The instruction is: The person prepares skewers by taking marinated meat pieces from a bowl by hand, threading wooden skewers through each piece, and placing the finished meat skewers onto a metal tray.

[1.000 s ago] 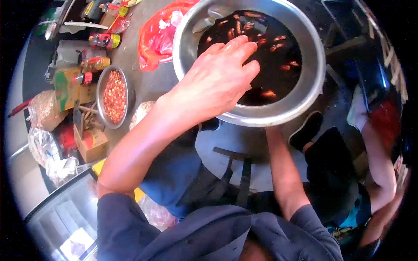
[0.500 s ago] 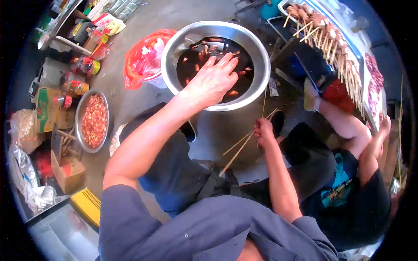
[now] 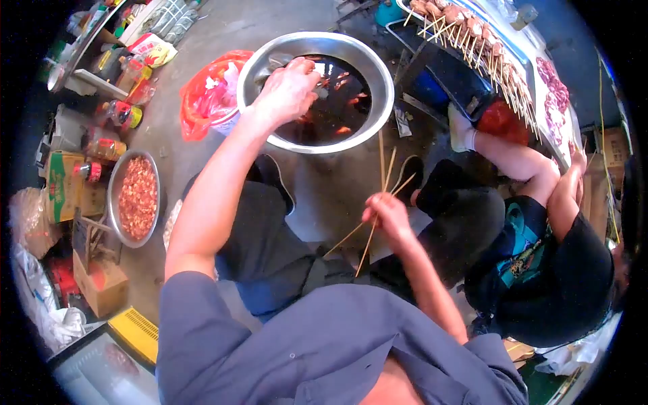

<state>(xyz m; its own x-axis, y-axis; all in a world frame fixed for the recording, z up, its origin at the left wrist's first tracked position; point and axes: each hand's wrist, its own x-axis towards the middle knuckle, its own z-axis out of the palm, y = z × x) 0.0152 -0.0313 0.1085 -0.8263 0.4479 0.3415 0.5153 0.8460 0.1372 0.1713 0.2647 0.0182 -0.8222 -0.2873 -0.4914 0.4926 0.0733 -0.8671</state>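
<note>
Below me stands a metal basin point(image 3: 383, 108) of dark liquid with orange-red pieces floating in it. My left hand point(image 3: 289, 90) reaches over its left part, fingers loosely bent and apart, with no object visible in them. Beside those fingers, a greyish, pale item point(image 3: 275, 62) lies against the inner wall; I cannot make out what it is. My right hand point(image 3: 388, 214) is closed around several thin bamboo skewers point(image 3: 368, 246), which fan out above and below the fist. It is in front of the basin, above my lap.
Left of the basin are a red plastic bag point(image 3: 196, 101) and a bowl of reddish chopped pieces point(image 3: 156, 202). Sauce bottles point(image 3: 104, 145) and boxes line the left. At right, a person point(image 3: 540, 263) sits by a tray of skewered meat point(image 3: 472, 34).
My left hand has moved left across the basin, its fingers now more bent. My right hand has shifted left, turning the skewers more upright. The view has shifted slightly.
</note>
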